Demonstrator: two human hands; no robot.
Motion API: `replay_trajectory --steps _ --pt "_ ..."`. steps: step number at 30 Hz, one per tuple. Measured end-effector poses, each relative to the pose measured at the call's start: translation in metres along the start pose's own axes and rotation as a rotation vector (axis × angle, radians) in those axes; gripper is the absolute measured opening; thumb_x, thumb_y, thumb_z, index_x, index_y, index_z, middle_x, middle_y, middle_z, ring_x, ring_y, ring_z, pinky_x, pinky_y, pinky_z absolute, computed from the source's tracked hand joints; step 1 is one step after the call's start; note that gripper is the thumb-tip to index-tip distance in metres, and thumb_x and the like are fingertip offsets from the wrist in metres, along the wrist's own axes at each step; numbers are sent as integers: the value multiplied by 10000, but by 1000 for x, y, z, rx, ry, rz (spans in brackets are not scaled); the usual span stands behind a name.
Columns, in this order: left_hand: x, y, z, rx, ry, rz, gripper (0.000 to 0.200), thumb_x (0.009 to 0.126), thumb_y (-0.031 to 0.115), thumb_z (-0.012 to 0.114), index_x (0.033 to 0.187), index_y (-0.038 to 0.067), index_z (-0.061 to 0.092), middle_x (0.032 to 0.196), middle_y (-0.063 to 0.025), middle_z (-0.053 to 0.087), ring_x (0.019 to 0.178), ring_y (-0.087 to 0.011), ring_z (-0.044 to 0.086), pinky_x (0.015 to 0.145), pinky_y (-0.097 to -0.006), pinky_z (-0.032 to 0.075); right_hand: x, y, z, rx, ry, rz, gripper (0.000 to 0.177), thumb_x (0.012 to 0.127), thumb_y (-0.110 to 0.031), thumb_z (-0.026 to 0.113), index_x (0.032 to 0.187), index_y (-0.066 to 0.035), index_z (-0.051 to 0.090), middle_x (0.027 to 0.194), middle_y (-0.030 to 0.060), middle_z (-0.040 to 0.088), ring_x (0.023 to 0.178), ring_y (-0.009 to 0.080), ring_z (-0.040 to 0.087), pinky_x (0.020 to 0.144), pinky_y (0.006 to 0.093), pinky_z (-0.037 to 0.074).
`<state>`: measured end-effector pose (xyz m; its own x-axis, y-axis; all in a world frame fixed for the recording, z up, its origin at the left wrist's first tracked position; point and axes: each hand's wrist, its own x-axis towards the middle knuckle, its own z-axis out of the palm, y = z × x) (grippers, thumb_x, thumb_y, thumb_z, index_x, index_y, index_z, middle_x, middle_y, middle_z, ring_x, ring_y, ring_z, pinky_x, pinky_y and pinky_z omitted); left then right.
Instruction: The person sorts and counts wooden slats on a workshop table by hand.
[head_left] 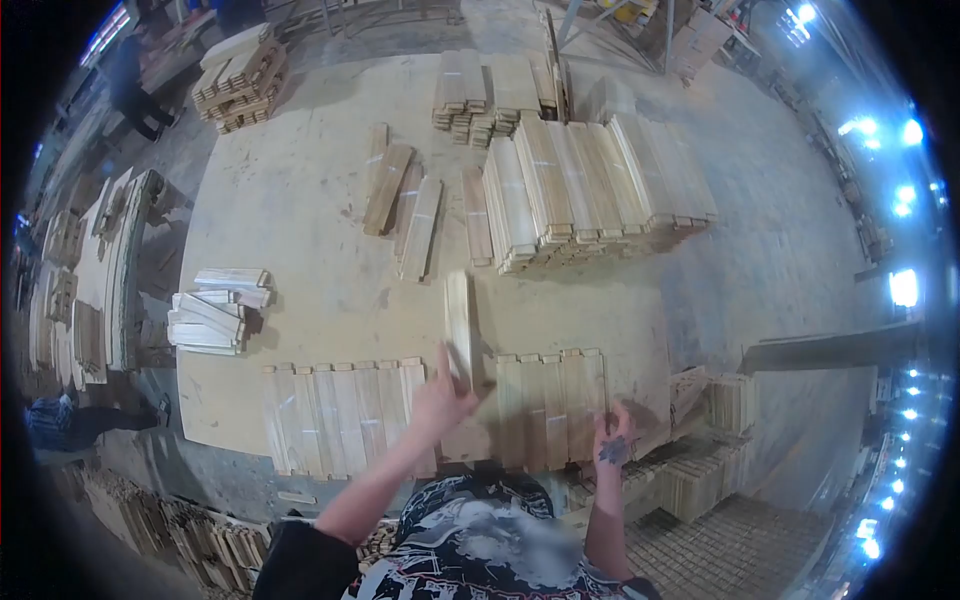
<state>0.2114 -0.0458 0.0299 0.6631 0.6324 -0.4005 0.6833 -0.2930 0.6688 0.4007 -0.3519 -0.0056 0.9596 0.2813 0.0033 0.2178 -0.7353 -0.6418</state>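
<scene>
My left hand (441,396) grips a narrow wooden slat (459,325) by its near end, holding it above a gap in a row of slats (340,412) laid side by side along the near edge of the plywood table (290,215). My right hand (613,438) rests on the right part of that row (550,400), fingers spread on the slats' near ends, holding nothing.
A large pile of slats (590,190) lies at the table's far right, a few loose ones (405,205) at the middle, a small heap (215,310) at the left edge. More stacks (240,78) stand farther off; bundles (700,470) sit on the floor below right.
</scene>
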Motion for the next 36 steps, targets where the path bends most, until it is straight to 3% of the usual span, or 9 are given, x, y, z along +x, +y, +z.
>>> replay_trajectory --steps 5,15,19,21,25,26,28,30,36 --pt "-87 -17 58 73 -58 -55 1220 761 310 782 1601 -18 -38 888 -217 723 781 -390 728 698 -462 603 9 5 4 -57 -99 36 503 866 -207 760 1321 -64 600 1135 178 591 1069 345 582 921 438 503" --pt "-110 -17 93 167 -134 74 1228 794 348 790 1575 -88 -52 846 -249 704 726 -394 714 617 -474 586 5 10 8 -145 -179 -23 648 832 -266 785 1408 -105 535 1277 246 561 1204 412 523 1057 560 415" --pt "-108 -22 92 163 -116 166 1048 840 367 761 1570 -63 143 808 -239 698 701 -383 710 621 -480 578 4 0 7 -218 -220 22 761 789 -304 828 1443 -97 499 1349 280 502 1282 469 472 1091 568 400" --pt "-83 -27 71 259 -52 226 935 858 381 750 1542 -47 278 804 -230 696 691 -383 703 629 -488 571 3 -14 0 -278 -255 20 825 767 -329 850 1464 -91 478 1379 288 474 1307 491 451 1096 565 402" --pt "16 -35 -29 -50 306 153 727 905 398 715 1448 -14 463 917 -206 698 804 -391 691 707 -491 557 -2 -32 -3 -414 -314 6 975 694 -391 899 1479 -43 437 1410 277 433 1311 484 443 1089 552 419" --pt "44 -36 -57 2 380 20 696 910 386 713 1446 12 477 983 -227 688 963 -399 674 831 -486 543 -3 -30 -1 -407 -303 -10 996 681 -396 907 1479 -37 432 1405 273 434 1311 479 441 1088 549 421" --pt "123 -79 -81 162 713 126 692 895 375 730 1438 22 488 1139 -261 642 1110 -417 620 949 -498 501 -4 -30 3 -396 -276 -39 1038 654 -406 923 1480 -27 421 1395 264 437 1309 468 439 1084 545 425" --pt "166 -71 -125 211 761 58 725 891 380 730 1444 5 449 1296 -285 568 1186 -418 583 992 -488 487 0 -31 3 -427 -310 7 1112 618 -421 945 1508 -26 406 1415 279 430 1322 455 445 1107 506 425" --pt "266 -66 -158 293 725 117 775 845 416 763 1409 -15 454 1229 -247 574 1154 -420 592 986 -486 499 0 -23 9 -436 -278 -20 1175 554 -408 974 1520 -23 426 1405 246 434 1318 422 459 1100 478 438"
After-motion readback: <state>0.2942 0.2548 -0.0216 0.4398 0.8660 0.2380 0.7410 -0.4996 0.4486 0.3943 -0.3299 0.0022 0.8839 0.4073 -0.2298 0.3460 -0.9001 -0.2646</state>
